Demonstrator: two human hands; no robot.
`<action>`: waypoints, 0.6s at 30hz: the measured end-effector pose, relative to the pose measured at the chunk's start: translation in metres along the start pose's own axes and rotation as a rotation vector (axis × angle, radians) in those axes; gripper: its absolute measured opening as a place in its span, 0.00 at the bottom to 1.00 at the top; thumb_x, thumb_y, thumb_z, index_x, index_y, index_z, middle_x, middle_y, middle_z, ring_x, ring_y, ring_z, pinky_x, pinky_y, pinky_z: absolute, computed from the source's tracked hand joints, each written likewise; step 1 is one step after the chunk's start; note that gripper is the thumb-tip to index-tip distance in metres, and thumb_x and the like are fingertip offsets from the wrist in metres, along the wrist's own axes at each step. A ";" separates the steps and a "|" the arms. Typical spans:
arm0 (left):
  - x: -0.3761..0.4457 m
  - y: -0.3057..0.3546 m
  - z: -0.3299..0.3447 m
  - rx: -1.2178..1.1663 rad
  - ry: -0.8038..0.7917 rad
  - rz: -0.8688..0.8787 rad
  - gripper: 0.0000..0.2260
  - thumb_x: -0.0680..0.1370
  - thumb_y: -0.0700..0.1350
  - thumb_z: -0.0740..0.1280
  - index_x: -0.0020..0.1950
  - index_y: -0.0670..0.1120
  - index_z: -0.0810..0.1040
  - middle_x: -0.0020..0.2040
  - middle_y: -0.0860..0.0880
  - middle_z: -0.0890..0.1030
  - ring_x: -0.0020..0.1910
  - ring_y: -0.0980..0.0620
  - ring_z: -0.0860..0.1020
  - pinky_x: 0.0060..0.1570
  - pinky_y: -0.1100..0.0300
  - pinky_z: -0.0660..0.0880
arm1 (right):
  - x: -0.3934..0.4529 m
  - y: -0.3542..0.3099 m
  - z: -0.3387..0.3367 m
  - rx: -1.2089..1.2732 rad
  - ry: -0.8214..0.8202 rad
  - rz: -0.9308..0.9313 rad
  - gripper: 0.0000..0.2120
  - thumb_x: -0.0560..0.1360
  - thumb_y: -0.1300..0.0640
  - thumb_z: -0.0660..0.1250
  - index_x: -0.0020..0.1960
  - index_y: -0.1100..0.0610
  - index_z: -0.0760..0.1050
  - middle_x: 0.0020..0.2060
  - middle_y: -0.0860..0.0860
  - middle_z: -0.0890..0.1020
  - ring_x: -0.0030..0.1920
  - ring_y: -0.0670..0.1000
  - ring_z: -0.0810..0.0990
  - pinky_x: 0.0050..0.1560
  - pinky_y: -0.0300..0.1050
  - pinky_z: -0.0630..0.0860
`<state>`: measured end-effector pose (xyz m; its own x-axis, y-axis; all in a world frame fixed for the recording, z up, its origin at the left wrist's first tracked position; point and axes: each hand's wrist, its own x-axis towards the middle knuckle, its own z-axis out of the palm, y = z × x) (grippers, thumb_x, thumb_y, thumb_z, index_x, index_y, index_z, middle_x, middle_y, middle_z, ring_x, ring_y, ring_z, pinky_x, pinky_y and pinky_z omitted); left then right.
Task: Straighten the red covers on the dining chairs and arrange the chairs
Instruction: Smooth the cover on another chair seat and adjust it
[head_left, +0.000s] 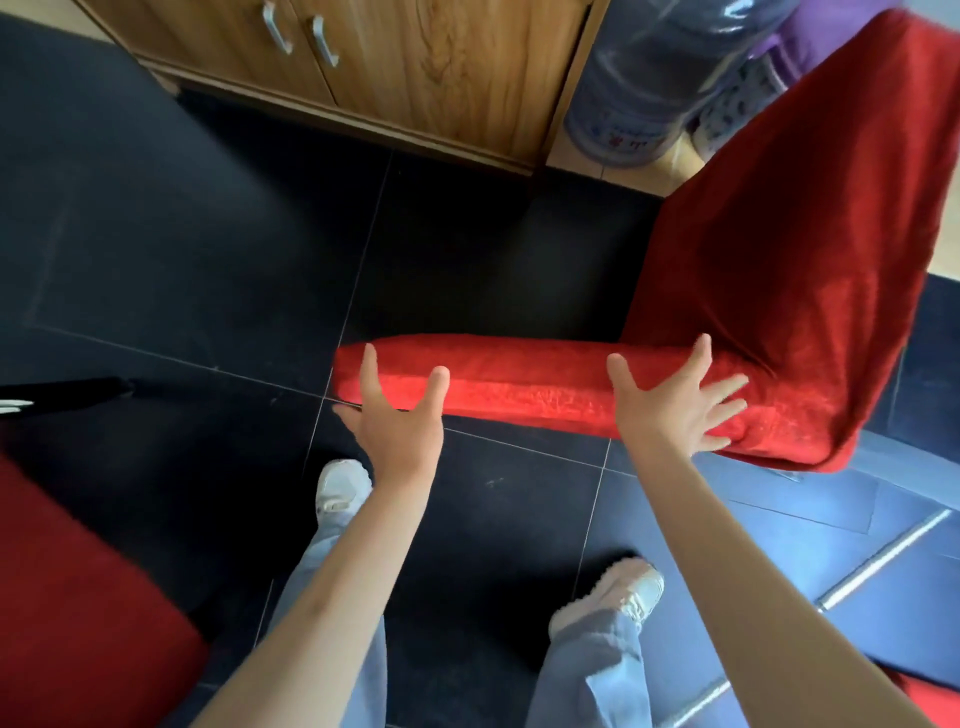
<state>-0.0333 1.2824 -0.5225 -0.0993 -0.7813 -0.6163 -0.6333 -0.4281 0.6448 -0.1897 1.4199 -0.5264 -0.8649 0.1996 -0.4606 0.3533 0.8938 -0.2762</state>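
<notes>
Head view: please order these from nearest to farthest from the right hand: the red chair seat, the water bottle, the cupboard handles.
1. Red chair seat: touching the right hand, under its fingers.
2. Water bottle: far above, against the chair's back.
3. Cupboard handles: farthest, top left on the wooden doors.

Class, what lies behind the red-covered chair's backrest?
Behind the red-covered chair stand a large water bottle and purple fabric. The backrest hides their lower right parts and the floor there.
</notes>
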 end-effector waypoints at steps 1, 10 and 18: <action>0.007 -0.001 -0.014 0.040 -0.007 0.024 0.36 0.71 0.58 0.74 0.74 0.66 0.59 0.80 0.44 0.44 0.78 0.47 0.47 0.71 0.50 0.55 | -0.004 0.000 0.001 -0.052 -0.046 -0.132 0.44 0.69 0.37 0.72 0.78 0.43 0.52 0.79 0.57 0.47 0.77 0.62 0.42 0.70 0.71 0.43; 0.078 -0.010 -0.063 0.418 -0.445 0.358 0.46 0.59 0.50 0.81 0.73 0.62 0.64 0.73 0.55 0.66 0.72 0.58 0.63 0.64 0.62 0.58 | -0.022 -0.042 0.038 -0.614 -0.514 -0.785 0.53 0.59 0.29 0.72 0.76 0.35 0.49 0.78 0.48 0.53 0.78 0.57 0.44 0.70 0.70 0.37; 0.101 -0.011 -0.054 0.426 -0.479 0.502 0.39 0.57 0.55 0.81 0.66 0.60 0.71 0.60 0.57 0.74 0.57 0.56 0.72 0.55 0.59 0.68 | -0.027 -0.071 0.063 -0.871 -0.475 -0.988 0.58 0.54 0.27 0.71 0.77 0.38 0.46 0.72 0.49 0.66 0.71 0.56 0.64 0.71 0.69 0.48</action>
<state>0.0055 1.1834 -0.5676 -0.7052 -0.5137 -0.4887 -0.6545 0.2065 0.7273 -0.1690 1.3257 -0.5476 -0.3591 -0.6474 -0.6723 -0.8070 0.5772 -0.1247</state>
